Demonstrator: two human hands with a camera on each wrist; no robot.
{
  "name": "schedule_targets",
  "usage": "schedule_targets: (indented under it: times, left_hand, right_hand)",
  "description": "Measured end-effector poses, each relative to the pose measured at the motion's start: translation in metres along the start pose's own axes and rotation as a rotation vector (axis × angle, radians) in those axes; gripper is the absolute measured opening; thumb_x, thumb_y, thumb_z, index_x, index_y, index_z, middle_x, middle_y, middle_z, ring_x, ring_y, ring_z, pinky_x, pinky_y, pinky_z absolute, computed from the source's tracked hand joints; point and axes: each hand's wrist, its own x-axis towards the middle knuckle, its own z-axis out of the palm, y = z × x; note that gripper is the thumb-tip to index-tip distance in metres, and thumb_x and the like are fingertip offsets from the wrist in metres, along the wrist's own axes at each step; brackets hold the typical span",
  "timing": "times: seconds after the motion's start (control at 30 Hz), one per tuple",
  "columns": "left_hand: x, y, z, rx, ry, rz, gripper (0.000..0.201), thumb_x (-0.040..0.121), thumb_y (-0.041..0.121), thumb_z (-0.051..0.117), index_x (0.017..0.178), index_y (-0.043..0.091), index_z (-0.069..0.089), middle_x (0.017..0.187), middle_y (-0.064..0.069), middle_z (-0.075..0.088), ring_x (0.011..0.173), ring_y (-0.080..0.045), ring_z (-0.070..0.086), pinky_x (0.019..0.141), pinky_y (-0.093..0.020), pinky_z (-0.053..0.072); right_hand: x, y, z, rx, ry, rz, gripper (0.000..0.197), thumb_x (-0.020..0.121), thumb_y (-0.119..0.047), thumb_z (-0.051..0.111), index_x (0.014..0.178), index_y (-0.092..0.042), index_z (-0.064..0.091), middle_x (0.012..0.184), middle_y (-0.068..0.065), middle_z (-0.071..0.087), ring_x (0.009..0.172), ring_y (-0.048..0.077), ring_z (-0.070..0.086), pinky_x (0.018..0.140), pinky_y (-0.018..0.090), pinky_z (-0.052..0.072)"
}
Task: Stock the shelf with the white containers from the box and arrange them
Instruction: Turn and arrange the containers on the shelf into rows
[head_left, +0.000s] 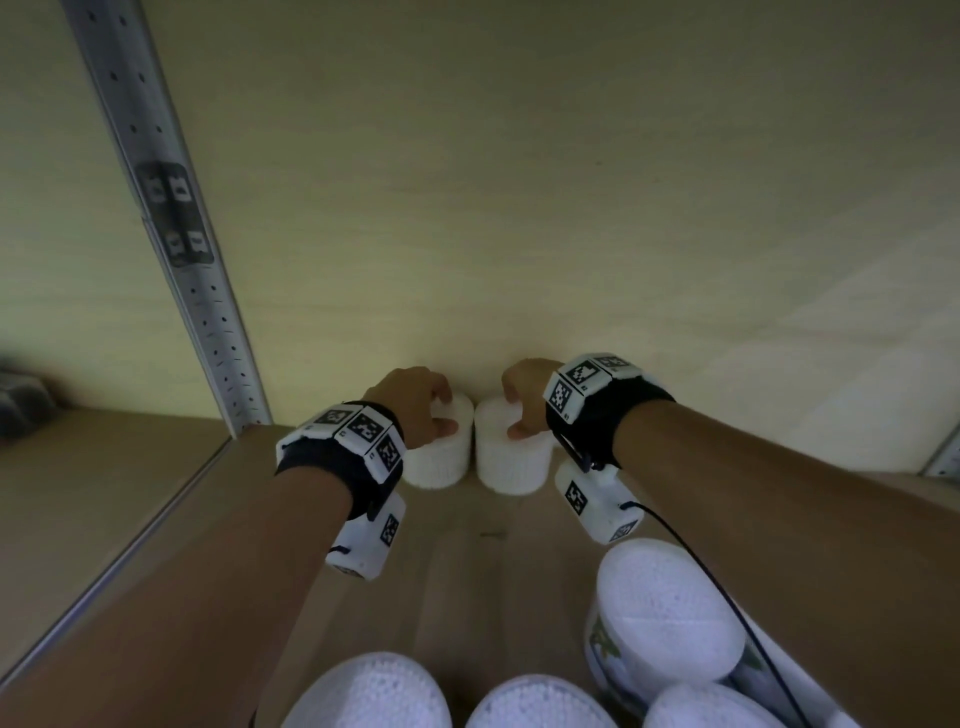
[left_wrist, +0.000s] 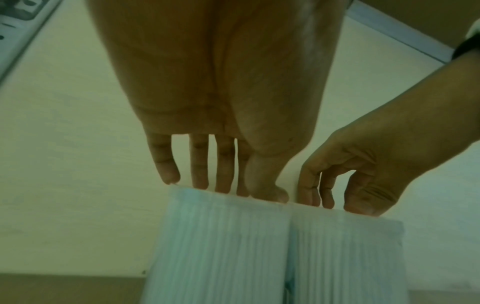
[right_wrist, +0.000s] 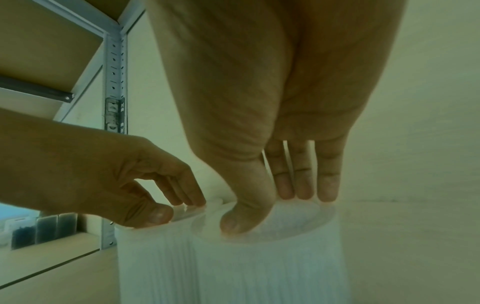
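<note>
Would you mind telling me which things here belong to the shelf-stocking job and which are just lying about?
Job:
left hand gripping the left container
right hand gripping the right container
waiting containers
shelf

Lying about:
dark items in the next bay
tag on the post

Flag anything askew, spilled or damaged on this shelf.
Nothing stands out. The two white ribbed plastic containers stand upright, side by side at the wooden shelf's back, one under each hand.
</note>
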Motion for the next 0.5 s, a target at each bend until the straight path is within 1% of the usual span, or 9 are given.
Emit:
schedule_targets:
  times: [0.1, 0.17, 0.27, 0.33, 0.4, 0.5]
  left_hand:
    - [0.0005, 0.0001, 0.0001, -0.003, 0.002, 0.001, 0.042, 0.087, 0.037, 0.062, 0.124, 0.019, 0.054, 0.134, -0.006, 0.048, 0.122, -0.026, 0.048, 0.101, -0.037, 0.042]
    - [0.0014, 0.0, -0.0001, -0.011, 0.003, 0.001, 0.041, 0.087, 0.037, 0.062, 0.123, 0.019, 0.055, 0.133, -0.005, 0.049, 0.121, -0.026, 0.048, 0.1, -0.037, 0.042]
    - [0.0017, -0.0002, 0.0003, -0.009, 0.003, 0.0, 0.04, 0.087, 0.037, 0.062, 0.123, 0.019, 0.054, 0.133, -0.005, 0.049, 0.121, -0.026, 0.048, 0.1, -0.037, 0.042]
    - [0.0014, -0.0005, 0.0013, -0.014, 0.005, -0.002, 0.04, 0.087, 0.037, 0.062, 0.123, 0.02, 0.054, 0.134, -0.005, 0.048, 0.122, -0.026, 0.048, 0.101, -0.038, 0.042]
    - [0.0009, -0.0008, 0.0023, -0.019, 0.008, -0.001, 0.04, 0.087, 0.038, 0.062, 0.123, 0.02, 0.054, 0.134, -0.005, 0.048, 0.122, -0.026, 0.047, 0.102, -0.04, 0.041]
    - [0.0011, -0.0013, 0.0027, -0.018, 0.007, -0.002, 0.04, 0.087, 0.038, 0.062, 0.122, 0.02, 0.054, 0.134, -0.005, 0.048, 0.123, -0.026, 0.046, 0.103, -0.042, 0.041]
  right_hand:
    - [0.0029, -0.0007, -0.0014, -0.013, -0.093, -0.019, 0.055, 0.085, -0.027, 0.069, 0.131, -0.001, 0.054, 0.136, 0.014, 0.054, 0.122, 0.031, 0.055, 0.098, 0.035, 0.046]
    - [0.0024, -0.0036, -0.0042, -0.029, -0.134, -0.038, 0.052, 0.088, -0.019, 0.065, 0.134, 0.001, 0.049, 0.14, 0.015, 0.049, 0.125, 0.031, 0.052, 0.101, 0.035, 0.043]
    - [0.0043, -0.0032, -0.0045, -0.069, -0.143, -0.089, 0.054, 0.088, -0.007, 0.063, 0.138, -0.004, 0.044, 0.145, 0.012, 0.042, 0.128, 0.03, 0.048, 0.103, 0.035, 0.041]
    - [0.005, -0.0007, -0.0032, -0.068, -0.125, -0.109, 0.056, 0.084, -0.003, 0.064, 0.137, -0.008, 0.046, 0.144, 0.011, 0.043, 0.127, 0.029, 0.048, 0.102, 0.035, 0.043]
    - [0.0048, 0.0021, -0.0022, -0.049, -0.12, -0.118, 0.056, 0.083, -0.001, 0.063, 0.136, -0.009, 0.047, 0.144, 0.01, 0.043, 0.127, 0.028, 0.049, 0.101, 0.035, 0.043]
    - [0.0021, 0.0004, -0.0037, 0.024, -0.106, -0.097, 0.052, 0.084, -0.002, 0.06, 0.135, -0.01, 0.049, 0.143, 0.01, 0.044, 0.126, 0.029, 0.049, 0.101, 0.036, 0.045]
